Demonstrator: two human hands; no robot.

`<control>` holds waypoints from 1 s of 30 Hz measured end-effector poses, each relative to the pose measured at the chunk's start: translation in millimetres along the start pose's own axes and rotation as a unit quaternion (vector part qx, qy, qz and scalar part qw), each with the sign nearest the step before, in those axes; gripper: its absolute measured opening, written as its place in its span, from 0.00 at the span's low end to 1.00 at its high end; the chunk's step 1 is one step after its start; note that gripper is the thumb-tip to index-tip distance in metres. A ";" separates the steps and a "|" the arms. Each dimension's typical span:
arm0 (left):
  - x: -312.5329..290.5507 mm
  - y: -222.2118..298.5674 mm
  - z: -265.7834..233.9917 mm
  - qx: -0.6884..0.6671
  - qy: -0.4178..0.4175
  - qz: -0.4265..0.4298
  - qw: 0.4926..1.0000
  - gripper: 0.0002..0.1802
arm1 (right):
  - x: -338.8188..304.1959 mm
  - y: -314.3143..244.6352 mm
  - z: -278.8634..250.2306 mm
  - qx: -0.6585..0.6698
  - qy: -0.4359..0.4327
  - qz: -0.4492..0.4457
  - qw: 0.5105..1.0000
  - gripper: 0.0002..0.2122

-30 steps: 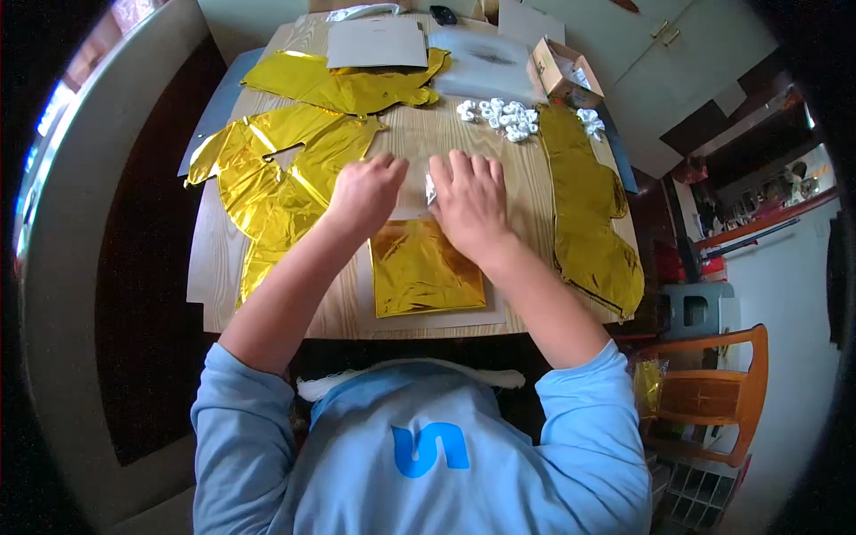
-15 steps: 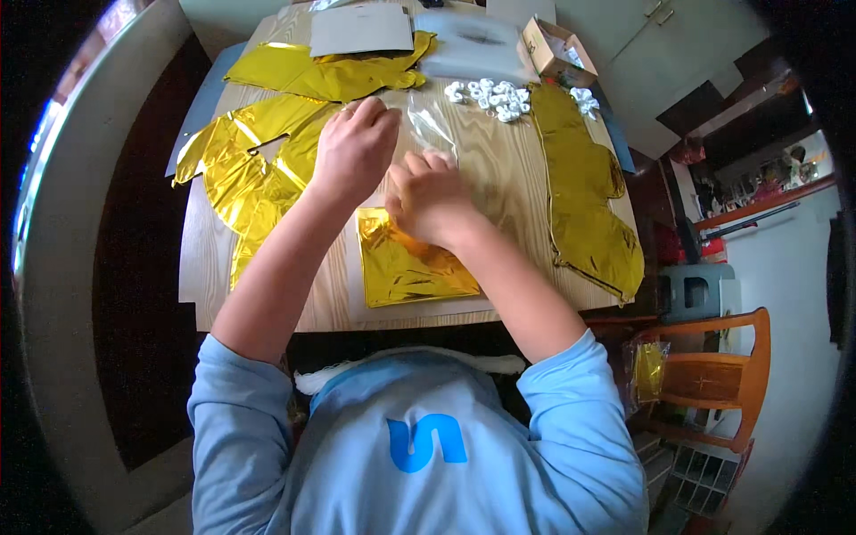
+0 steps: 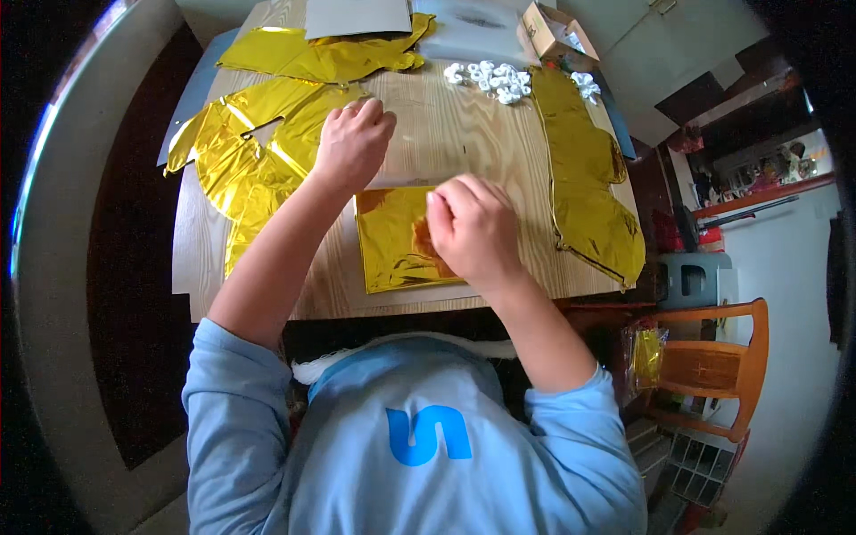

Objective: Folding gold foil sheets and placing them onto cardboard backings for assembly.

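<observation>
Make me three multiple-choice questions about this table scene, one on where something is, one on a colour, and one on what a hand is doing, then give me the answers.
1. Where does the cluster of small white pieces lie?
A. at the far side of the wooden table
B. on the orange chair
C. in the person's lap

2. What colour is the folded foil sheet under the right hand?
A. silver
B. gold
C. blue

3. How is the left hand placed?
A. raised clear of the table
B. hidden under the table
C. curled, resting at the edge of the gold foil shapes

Answers: 1 A, the white pieces sit near the table's far edge beside the cardboard box. 2 B, the sheet shines gold. 3 C, its knuckles are bent down by the foil.
</observation>
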State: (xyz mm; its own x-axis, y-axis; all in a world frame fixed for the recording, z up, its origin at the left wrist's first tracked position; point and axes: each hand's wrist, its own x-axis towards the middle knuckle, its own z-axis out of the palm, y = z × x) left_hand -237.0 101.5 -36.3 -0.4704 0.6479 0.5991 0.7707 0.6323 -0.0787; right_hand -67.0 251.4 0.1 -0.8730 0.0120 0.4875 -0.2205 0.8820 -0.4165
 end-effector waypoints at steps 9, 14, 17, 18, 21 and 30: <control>-30.1 17.4 7.1 -0.032 -0.053 -0.015 0.998 0.10 | -53.9 16.9 15.7 -0.133 -0.073 0.005 0.988 0.23; -55.3 50.6 -28.2 -0.009 -0.103 -0.030 0.994 0.10 | -97.2 8.5 -17.7 0.055 0.059 0.088 0.993 0.20; -71.2 56.5 -36.2 -0.004 -0.102 -0.053 0.993 0.10 | -160.6 8.2 -25.8 0.195 0.269 0.225 0.916 0.23; -71.8 59.0 -37.5 -0.005 -0.106 -0.054 0.993 0.09 | -179.7 3.4 -28.6 0.308 0.281 0.289 0.862 0.25; -72.9 65.8 -40.8 -0.007 -0.112 -0.052 0.992 0.09 | -217.6 -29.5 -2.9 0.544 0.206 0.411 0.702 0.25; -70.6 73.2 -60.0 -0.141 -0.119 -0.034 0.982 0.11 | -214.9 -39.3 -10.6 0.209 0.041 0.265 0.940 0.11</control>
State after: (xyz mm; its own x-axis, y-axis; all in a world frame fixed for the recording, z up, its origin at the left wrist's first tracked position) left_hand -121.5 76.5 -36.6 -0.5867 0.7102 0.3890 0.8063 0.5569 0.1994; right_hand 133.8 219.2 -80.1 -0.8760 0.4488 0.1766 0.0697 0.4801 -0.8744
